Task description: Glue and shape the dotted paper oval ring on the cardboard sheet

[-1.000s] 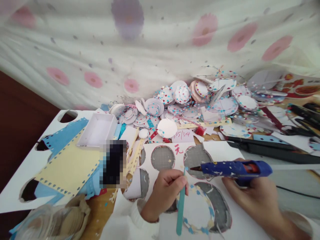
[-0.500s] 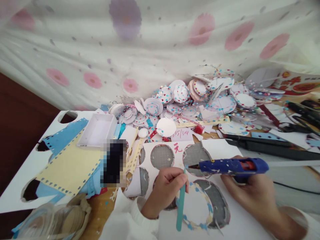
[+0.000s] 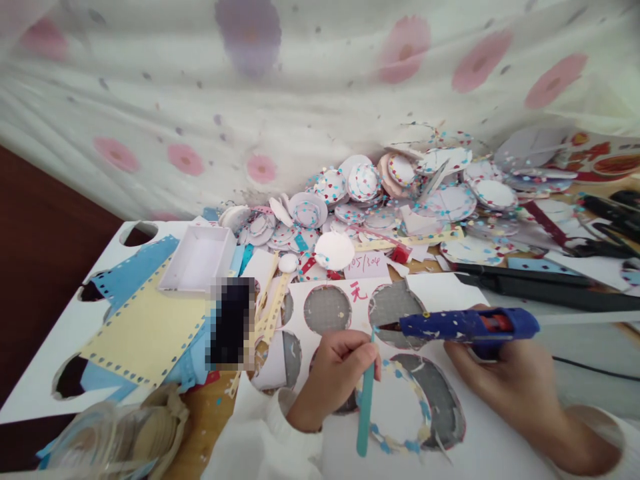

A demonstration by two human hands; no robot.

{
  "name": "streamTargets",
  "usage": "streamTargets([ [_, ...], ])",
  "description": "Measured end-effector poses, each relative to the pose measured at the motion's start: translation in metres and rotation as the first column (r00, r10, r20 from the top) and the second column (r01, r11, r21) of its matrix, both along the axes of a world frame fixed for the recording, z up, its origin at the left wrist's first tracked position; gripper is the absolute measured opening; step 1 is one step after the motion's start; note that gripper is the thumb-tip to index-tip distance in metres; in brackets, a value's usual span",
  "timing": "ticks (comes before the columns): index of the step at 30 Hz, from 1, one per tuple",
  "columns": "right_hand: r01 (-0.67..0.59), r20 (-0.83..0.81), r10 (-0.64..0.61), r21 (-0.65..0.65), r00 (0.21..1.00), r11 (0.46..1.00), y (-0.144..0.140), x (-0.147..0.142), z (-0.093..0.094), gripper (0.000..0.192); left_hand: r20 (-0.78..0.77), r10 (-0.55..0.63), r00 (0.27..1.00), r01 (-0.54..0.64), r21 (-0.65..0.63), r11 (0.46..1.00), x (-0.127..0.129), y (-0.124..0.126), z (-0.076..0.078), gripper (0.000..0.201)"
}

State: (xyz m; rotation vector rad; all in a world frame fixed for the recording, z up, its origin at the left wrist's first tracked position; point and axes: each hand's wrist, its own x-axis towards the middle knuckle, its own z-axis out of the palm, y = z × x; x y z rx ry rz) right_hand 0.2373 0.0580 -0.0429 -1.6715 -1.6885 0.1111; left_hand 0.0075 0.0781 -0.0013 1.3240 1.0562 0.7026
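Item: your right hand [image 3: 505, 383], closed around the grip of a blue glue gun [image 3: 463, 325], nozzle pointing left. Item: your left hand [image 3: 337, 373], pinching a teal stick [image 3: 366, 410] near its top, the stick's upper end just short of the nozzle. Item: paper disc [image 3: 397, 407] with a dotted rim, directly below the nozzle, lying on a white sheet [image 3: 480, 447] with round holes cut in it.

Risks, as judged from this layout: the nozzle sits close to your left fingertips, so a small slip could bring hot glue or the tip onto skin. A drip could land on the disc's middle or on the sheet and stick the two together. The stick could smear whatever glue lands.

Surroundings: beyond the nozzle, a heap of finished discs [image 3: 400, 193] against a flowered cloth [image 3: 300, 87]. Far left of the gun, yellow and blue perforated paper [image 3: 145, 327] and a small white box [image 3: 197, 257]. Right of the heap, dark tools, possibly scissors [image 3: 600, 227]; the view is soft there.
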Motion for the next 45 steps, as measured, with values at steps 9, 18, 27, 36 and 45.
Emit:
streamTargets([
  [9, 0.05, 0.027, -0.052, 0.098, 0.998, 0.994, 0.002, -0.004, 0.005, 0.017, 0.0, 0.022, 1.0, -0.022, -0.029, 0.999, -0.001, 0.001, -0.001, 0.039],
  [18, 0.416, 0.2, -0.395, -0.078, 0.897, 0.906, 0.011, 0.012, 0.013, 0.029, 0.096, 0.12, 0.988, -0.115, -0.054, 0.992, 0.0, 0.001, -0.007, 0.034],
  [27, 0.25, 0.417, -0.262, 0.085, 0.87, 0.965, -0.009, 0.049, -0.001, 0.033, 0.11, 0.306, 0.945, -0.315, 0.069, 0.947, -0.001, -0.007, 0.02, 0.035],
  [36, 0.195, 0.496, -0.253, 0.165, 0.831, 0.967, -0.042, 0.057, 0.006, 0.041, 0.092, 0.479, 0.873, -0.485, 0.059, 0.873, 0.004, -0.034, 0.05, 0.036],
  [45, -0.346, 0.199, 0.285, 0.458, 0.938, 0.819, -0.075, 0.002, 0.063, 0.034, 0.064, 0.508, 0.859, -0.505, -0.048, 0.862, 0.04, -0.054, 0.068, 0.034],
])
